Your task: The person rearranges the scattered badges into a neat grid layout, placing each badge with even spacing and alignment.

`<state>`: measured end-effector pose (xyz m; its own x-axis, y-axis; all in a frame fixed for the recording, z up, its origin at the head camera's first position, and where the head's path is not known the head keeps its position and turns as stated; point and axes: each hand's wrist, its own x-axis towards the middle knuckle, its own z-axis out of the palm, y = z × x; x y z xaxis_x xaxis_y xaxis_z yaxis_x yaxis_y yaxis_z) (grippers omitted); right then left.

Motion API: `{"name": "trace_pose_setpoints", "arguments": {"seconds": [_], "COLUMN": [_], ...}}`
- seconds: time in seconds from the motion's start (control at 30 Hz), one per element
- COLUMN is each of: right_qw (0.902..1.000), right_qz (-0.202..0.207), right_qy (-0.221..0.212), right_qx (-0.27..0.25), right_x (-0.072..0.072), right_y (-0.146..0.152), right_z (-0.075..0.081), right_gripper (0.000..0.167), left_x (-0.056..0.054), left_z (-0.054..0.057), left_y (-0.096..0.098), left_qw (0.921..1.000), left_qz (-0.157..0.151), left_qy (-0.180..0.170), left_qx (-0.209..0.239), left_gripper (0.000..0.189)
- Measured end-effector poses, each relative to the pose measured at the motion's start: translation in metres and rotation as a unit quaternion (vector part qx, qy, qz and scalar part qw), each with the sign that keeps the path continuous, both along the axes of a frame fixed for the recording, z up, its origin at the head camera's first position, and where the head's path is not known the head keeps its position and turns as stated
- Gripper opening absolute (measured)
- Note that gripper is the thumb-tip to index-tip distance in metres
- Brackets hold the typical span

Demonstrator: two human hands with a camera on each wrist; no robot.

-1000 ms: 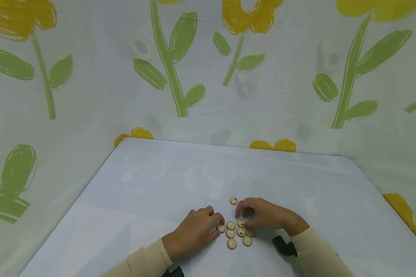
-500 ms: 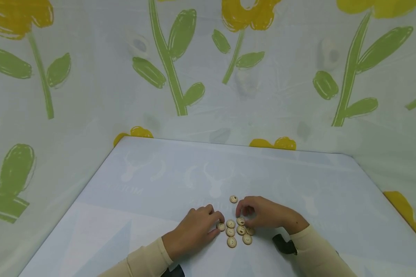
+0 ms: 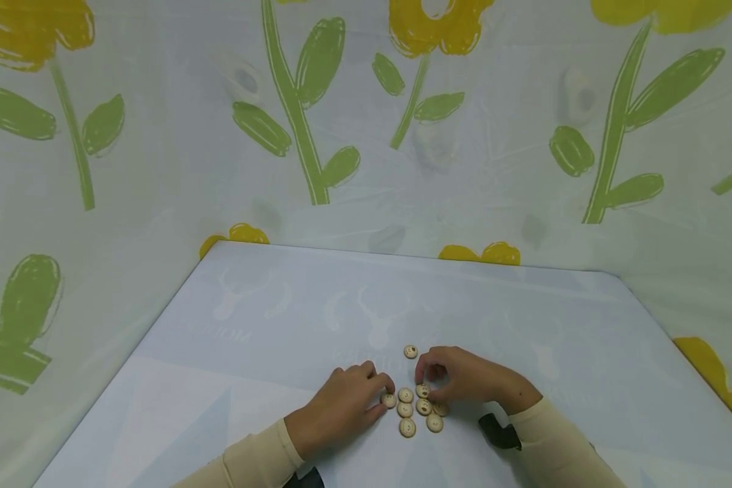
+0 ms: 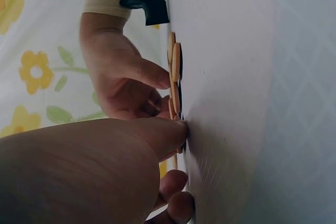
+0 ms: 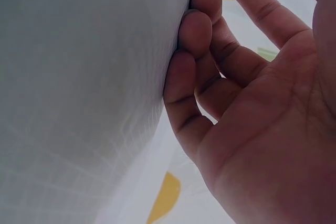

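Note:
Several round wooden buttons lie in a small cluster on the pale table. At the cluster's left edge, my left hand [image 3: 343, 405] pinches one wooden button [image 3: 388, 400] between thumb and index finger. From the right, my right hand [image 3: 472, 381] has its thumb and index finger on either side of another wooden button [image 3: 423, 390] at the top of the cluster. A further wooden button [image 3: 440, 409] is partly hidden beside that thumb. In the left wrist view the buttons [image 4: 176, 62] show edge-on; in the right wrist view the curled fingers [image 5: 181, 77] rest on the table and hide them.
One lone wooden button [image 3: 411, 352] lies farther back, just left of the right hand's fingers. The table [image 3: 268, 298] ends at a far edge against a flower-printed curtain [image 3: 189, 135]. A black band [image 3: 500, 432] sits at the right sleeve.

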<state>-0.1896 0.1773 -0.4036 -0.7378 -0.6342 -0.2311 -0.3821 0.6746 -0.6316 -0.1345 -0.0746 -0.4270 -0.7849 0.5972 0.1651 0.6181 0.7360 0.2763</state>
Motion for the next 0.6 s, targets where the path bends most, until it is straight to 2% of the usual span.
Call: {"name": "trace_pose_setpoints", "arguments": {"seconds": [0.6], "right_qw": [0.9999], "right_qz": [0.009], "right_qy": [0.013], "right_qx": [0.004], "right_x": [-0.0007], "right_y": [-0.0016], "right_z": [-0.0006], "right_gripper": [0.020], "left_x": [-0.0008], "left_z": [-0.0021], "left_y": [-0.0020], "left_qw": [0.9999], "left_qz": [-0.008], "left_qy": [0.007], "left_qx": [0.001], "left_gripper": [0.016]}}
